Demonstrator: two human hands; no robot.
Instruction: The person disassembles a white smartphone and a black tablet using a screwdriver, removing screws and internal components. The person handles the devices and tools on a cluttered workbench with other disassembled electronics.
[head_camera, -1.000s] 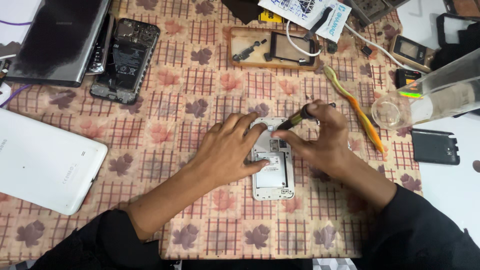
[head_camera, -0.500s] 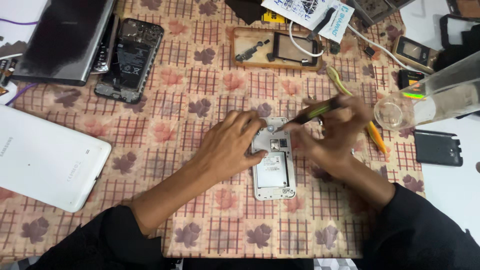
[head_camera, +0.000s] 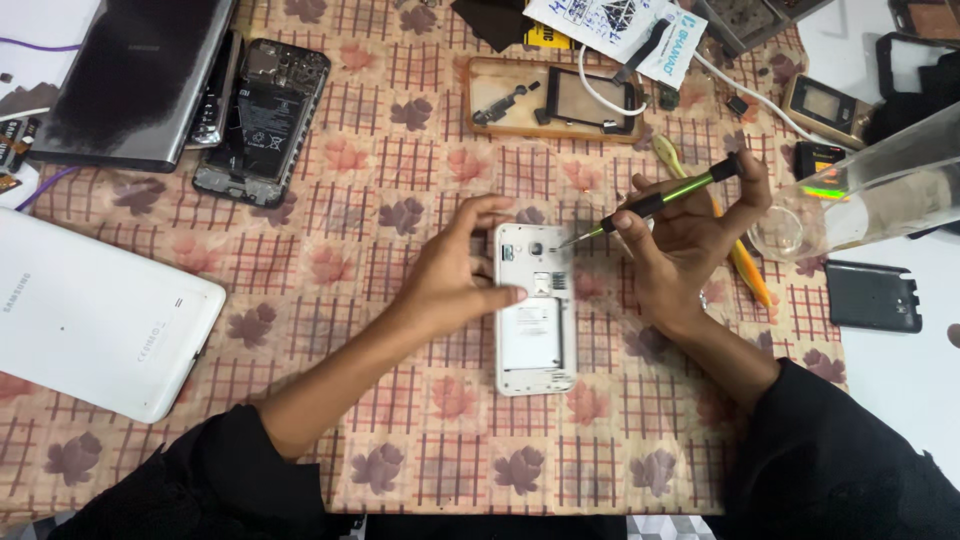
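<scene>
Mid-table, the left hand (head_camera: 450, 280) steadied the white phone (head_camera: 535, 310), back cover already off; the right hand (head_camera: 690, 235) gripped a green screwdriver (head_camera: 655, 200) at its upper-corner screw

The table is covered by a matt woven cloth (head_camera: 400, 180) printed with checks and leaves. The opened phone (head_camera: 535, 310) is framed in smooth white plastic with a dull sheen, and the screwdriver (head_camera: 650, 205) is made of a thin metal shaft and a glossy green and black plastic handle. The tablet (head_camera: 95, 310) is backed in glossy white plastic, and the battery cover (head_camera: 873, 296) is seen in matt black plastic.
</scene>
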